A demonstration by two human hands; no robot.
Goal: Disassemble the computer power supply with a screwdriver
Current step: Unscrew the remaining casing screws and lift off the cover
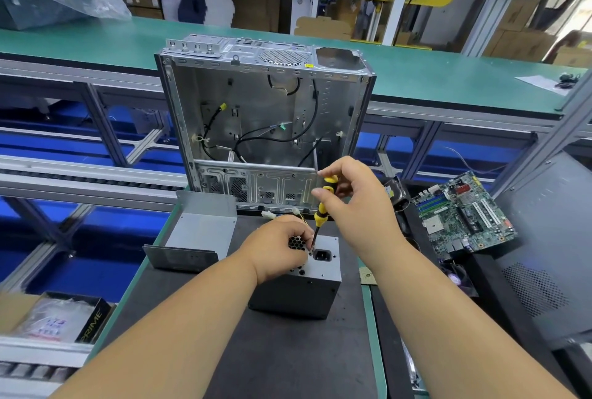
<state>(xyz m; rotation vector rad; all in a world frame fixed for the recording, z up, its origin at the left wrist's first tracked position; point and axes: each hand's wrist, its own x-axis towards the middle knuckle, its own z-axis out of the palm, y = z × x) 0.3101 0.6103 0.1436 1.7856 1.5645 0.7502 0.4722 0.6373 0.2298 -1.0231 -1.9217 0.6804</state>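
Observation:
The grey power supply (307, 289) stands on the dark mat in front of me, its socket face turned up. My left hand (277, 246) rests on its top over the fan grille, fingers steadying the screwdriver's shaft. My right hand (355, 203) grips the yellow-and-black screwdriver (322, 213) by its handle. The tip stands on a screw just left of the black power socket (322, 255). A bent grey metal cover (195, 235) lies to the left of the power supply.
An open, empty computer case (262, 123) stands upright behind the power supply, loose cables inside. A green motherboard (461, 213) lies at the right, beside a dark side panel (544, 257). A box with bagged parts (61, 318) sits at lower left.

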